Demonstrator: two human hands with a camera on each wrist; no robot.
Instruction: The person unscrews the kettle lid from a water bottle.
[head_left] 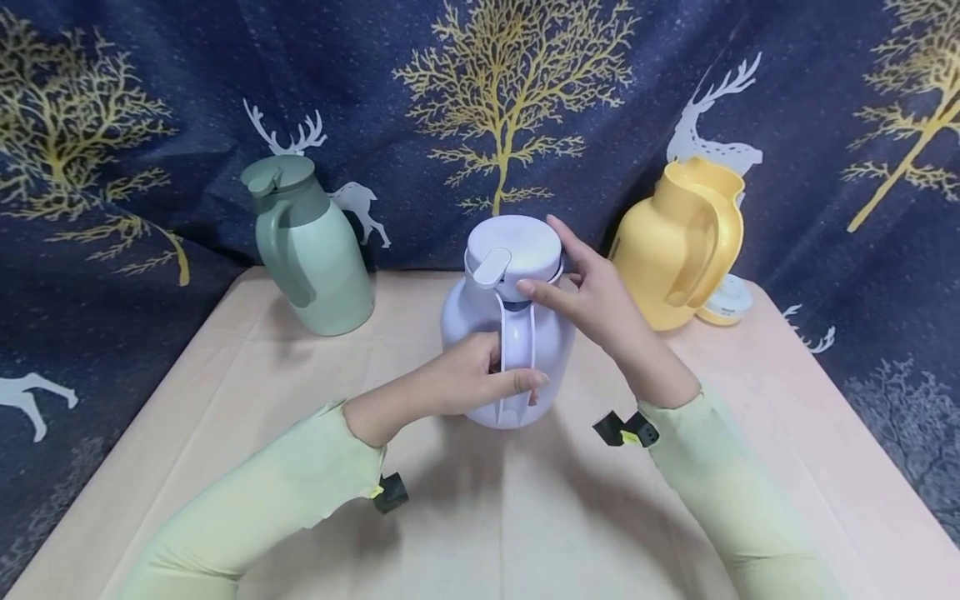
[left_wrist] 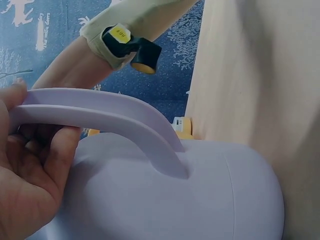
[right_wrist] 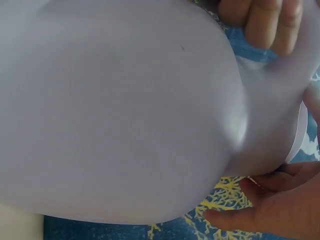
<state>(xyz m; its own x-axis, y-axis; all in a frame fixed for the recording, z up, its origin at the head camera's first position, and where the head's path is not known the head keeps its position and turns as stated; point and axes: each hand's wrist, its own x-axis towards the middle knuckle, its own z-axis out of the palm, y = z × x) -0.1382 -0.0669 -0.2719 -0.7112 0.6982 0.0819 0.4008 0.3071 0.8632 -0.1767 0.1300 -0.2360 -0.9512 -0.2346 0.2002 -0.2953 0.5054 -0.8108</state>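
Note:
A lavender vacuum jug (head_left: 555, 350) stands upright at the middle of the table, its handle (head_left: 517, 337) facing me. My left hand (head_left: 461, 375) grips this handle, with the thumb across its near side; the left wrist view shows the fingers (left_wrist: 62, 152) curled underneath. At the top, my right hand (head_left: 603, 304) holds the matching round lid (head_left: 528, 237) by its right edge between thumb and fingers. The lid's lever points to the front left. A dark gap shows below the lid near the handle. In the right wrist view, the jug body (right_wrist: 125, 110) hides most of the lid.
A green lidded jug (head_left: 322, 267) stands at the back left of the table (head_left: 315, 450). To the back right is a yellow jug (head_left: 660, 258) without its lid; a white-and-yellow lid (head_left: 727, 300) lies beside it. A dark patterned cloth (head_left: 420, 158) hangs behind.

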